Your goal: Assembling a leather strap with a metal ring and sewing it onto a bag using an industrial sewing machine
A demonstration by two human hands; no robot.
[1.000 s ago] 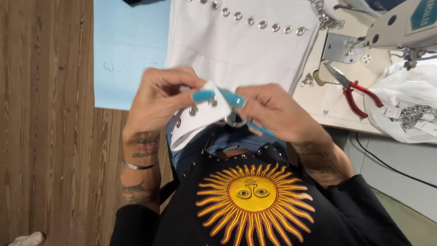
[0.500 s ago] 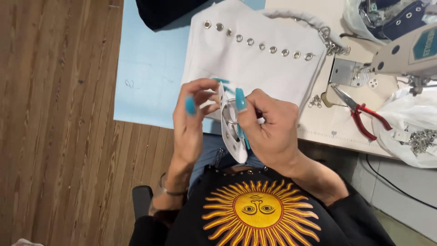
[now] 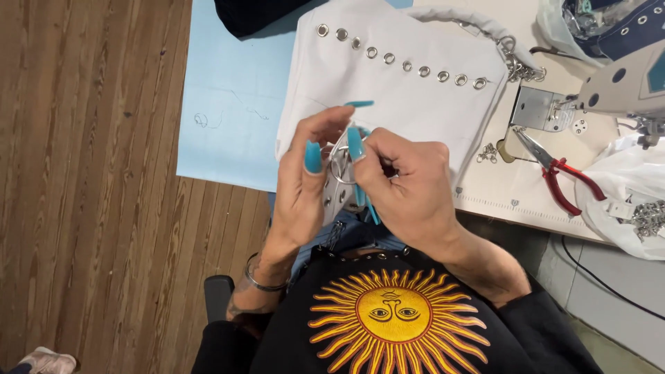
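Both hands work close together over the lap, at the near edge of the desk [image 3: 526,194]. The left hand [image 3: 301,197] curls its fingers around a narrow white strap [image 3: 337,197] set with small metal eyelets, and the right hand [image 3: 409,190] pinches a metal ring [image 3: 341,163] against the top of that strap. The ring looks partly seated on the strap, but whether it is closed or locked cannot be told, since fingers cover the joint.

Behind the hands lies a larger white fabric panel [image 3: 388,97] with a full row of eyelets along its top edge and a short chain [image 3: 516,62] at its corner, so that part seems finished. Red-handled pliers [image 3: 557,176] rest untouched on the desk to the right, near a sewing machine [image 3: 623,83] and a clear bag of metal parts [image 3: 627,208].
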